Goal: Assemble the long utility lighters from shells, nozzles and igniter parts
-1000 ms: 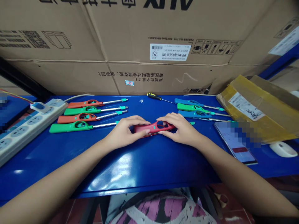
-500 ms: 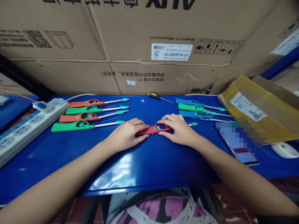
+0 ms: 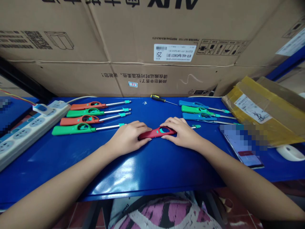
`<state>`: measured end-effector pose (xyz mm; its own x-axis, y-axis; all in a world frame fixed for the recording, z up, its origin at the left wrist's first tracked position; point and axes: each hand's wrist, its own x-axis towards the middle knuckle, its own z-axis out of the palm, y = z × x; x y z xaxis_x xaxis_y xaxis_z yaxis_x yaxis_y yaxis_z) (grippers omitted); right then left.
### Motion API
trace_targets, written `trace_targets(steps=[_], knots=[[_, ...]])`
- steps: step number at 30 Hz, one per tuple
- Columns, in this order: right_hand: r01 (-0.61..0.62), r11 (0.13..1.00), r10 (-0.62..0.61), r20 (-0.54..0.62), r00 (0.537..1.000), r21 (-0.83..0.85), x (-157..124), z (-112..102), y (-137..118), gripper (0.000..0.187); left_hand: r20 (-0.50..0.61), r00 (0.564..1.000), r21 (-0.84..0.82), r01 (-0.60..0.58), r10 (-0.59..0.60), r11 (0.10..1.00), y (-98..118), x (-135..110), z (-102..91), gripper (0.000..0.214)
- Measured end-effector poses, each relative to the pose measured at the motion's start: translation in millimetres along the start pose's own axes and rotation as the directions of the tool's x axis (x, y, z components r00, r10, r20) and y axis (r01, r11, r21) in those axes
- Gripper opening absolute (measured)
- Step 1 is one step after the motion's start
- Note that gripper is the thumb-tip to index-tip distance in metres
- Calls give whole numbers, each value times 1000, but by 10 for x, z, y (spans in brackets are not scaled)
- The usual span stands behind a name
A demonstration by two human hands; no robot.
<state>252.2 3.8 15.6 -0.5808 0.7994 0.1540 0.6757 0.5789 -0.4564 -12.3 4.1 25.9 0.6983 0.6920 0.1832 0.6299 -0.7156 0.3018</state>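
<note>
My left hand (image 3: 131,136) and right hand (image 3: 183,132) grip a red lighter (image 3: 156,132), long axis crosswise, tip (image 3: 196,126) rightward; blue tabletop (image 3: 164,168) beneath them, carton (image 3: 133,47) beyond.

Workshop-like corner: blue bench (image 3: 157,168), 1 screwdriver (image 3: 158,98), power strip (image 3: 28,128), large printed carton (image 3: 133,47).

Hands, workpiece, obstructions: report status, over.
Left hand, right hand gripping. Red plastic stick lighter held between them. Black-and-yellow screwdriver beyond, out of the way.
</note>
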Motion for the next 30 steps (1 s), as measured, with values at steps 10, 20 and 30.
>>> trace_targets(steps=[10,20,30], knots=[[24,999,-24,7,1000,-20,-9,-25,14,33,-27,999,11,19,-19,1000,37,0,19,28],[44,999,-44,13,999,-17,-14,-17,35,33,-12,1000,23,-15,15,1000,25,-2,20,27],[87,984,-84,28,996,-158,-20,-6,7,38,-48,987,279,-135,154,951,83,-20,102,30]])
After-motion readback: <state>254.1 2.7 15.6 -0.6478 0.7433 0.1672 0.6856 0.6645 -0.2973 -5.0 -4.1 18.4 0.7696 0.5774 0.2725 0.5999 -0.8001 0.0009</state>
